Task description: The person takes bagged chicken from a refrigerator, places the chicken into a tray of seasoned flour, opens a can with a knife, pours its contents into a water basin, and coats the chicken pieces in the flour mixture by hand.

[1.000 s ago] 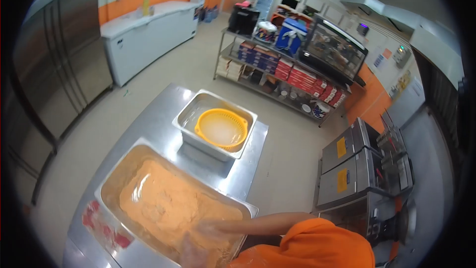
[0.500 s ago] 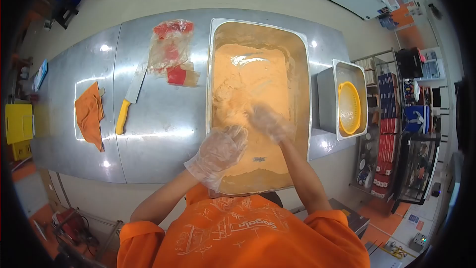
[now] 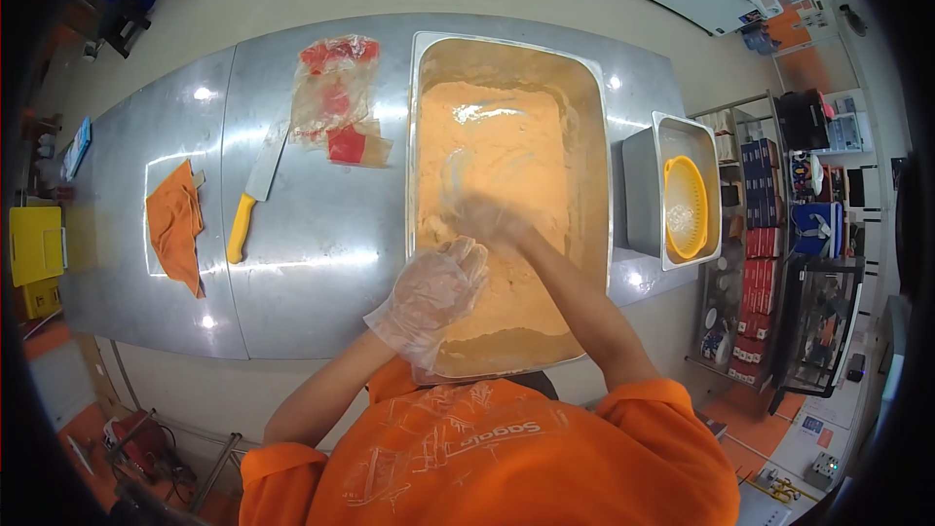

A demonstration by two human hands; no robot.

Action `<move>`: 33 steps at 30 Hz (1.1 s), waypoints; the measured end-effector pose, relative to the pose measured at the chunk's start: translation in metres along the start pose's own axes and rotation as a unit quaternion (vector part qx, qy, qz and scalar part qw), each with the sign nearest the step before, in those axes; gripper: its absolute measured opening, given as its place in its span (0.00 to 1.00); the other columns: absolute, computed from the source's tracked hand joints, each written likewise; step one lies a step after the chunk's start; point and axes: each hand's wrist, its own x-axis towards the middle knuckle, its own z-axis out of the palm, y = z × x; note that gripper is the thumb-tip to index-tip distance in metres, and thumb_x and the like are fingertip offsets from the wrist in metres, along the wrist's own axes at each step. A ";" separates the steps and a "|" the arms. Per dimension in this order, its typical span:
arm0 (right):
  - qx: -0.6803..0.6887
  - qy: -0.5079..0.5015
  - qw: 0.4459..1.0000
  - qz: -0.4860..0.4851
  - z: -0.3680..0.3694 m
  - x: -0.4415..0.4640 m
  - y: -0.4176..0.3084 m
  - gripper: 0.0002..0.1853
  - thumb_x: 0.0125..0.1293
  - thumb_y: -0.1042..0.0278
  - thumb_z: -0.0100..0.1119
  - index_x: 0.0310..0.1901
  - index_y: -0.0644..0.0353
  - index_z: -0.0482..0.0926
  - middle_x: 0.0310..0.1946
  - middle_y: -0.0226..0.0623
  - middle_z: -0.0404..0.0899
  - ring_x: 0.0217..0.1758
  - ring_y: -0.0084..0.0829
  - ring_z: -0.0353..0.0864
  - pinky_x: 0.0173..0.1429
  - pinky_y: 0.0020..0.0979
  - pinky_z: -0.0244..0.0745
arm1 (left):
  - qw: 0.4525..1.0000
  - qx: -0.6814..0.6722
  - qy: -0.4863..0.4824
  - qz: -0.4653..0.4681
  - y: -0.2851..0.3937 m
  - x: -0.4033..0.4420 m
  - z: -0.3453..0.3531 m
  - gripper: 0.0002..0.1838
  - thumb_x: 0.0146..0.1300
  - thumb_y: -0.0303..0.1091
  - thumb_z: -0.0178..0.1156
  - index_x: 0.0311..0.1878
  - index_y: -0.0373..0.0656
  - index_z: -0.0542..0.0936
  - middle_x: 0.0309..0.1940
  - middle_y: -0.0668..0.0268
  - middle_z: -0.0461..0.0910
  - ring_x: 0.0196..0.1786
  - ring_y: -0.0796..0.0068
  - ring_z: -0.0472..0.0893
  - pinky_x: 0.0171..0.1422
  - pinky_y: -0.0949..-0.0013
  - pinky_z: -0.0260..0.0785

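A deep metal pan (image 3: 596, 185) holds a layer of pale orange powder (image 3: 516, 151), with a bare metal patch showing near its left middle. Over the pan's near left part is my left hand (image 3: 433, 287), in a clear plastic glove. Its fingers are curled together, and what they hold, if anything, I cannot make out. My right hand (image 3: 487, 221), also gloved, is down at the powder just beyond the left one. Motion blur smears its fingers. Some clumpy coated material (image 3: 435, 231) lies by the pan's left wall, partly hidden by my hands.
Left of the pan, a crumpled red and clear plastic bag (image 3: 336, 97) lies on the steel table (image 3: 321, 214). Further left are a yellow-handled knife (image 3: 251, 195) and an orange cloth (image 3: 176, 229). To the right stands a smaller metal pan (image 3: 640, 190) with a yellow basket (image 3: 686, 207).
My right hand has moved left and sits closer to the pan's left wall. The clumpy mound there is less visible, and the powder looks more spread out. My left hand has curled slightly.
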 end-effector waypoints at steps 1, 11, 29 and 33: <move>0.014 0.023 0.998 -0.057 0.025 -0.016 0.023 0.18 0.76 0.56 0.44 0.47 0.58 0.82 0.47 0.52 0.81 0.48 0.50 0.81 0.54 0.45 0.75 | 0.999 -0.003 -0.050 0.003 0.000 0.001 -0.004 0.19 0.69 0.45 0.52 0.52 0.39 0.77 0.50 0.49 0.76 0.47 0.53 0.80 0.51 0.54 0.71; -0.149 -0.062 0.949 0.269 -0.028 -0.099 0.041 0.19 0.68 0.61 0.52 0.56 0.61 0.74 0.52 0.41 0.81 0.51 0.39 0.81 0.52 0.39 0.80 | 0.973 0.094 -0.168 -0.130 -0.009 0.046 0.027 0.25 0.70 0.51 0.52 0.60 0.42 0.75 0.47 0.44 0.80 0.49 0.50 0.82 0.58 0.51 0.69; 0.737 0.232 0.492 0.401 0.000 -0.170 -0.023 0.22 0.77 0.51 0.44 0.57 0.61 0.76 0.52 0.39 0.83 0.48 0.32 0.84 0.51 0.34 0.80 | 0.913 0.055 -0.313 -0.255 0.009 0.007 0.025 0.30 0.78 0.53 0.34 0.69 0.40 0.68 0.70 0.55 0.69 0.66 0.58 0.73 0.73 0.59 0.60; 0.324 0.192 0.880 0.291 0.104 -0.191 -0.010 0.22 0.78 0.60 0.44 0.65 0.67 0.68 0.61 0.47 0.75 0.61 0.39 0.77 0.69 0.38 0.68 | 0.910 -0.011 -0.345 -0.230 -0.013 -0.034 0.077 0.26 0.75 0.46 0.41 0.67 0.40 0.70 0.65 0.56 0.74 0.64 0.60 0.74 0.73 0.58 0.60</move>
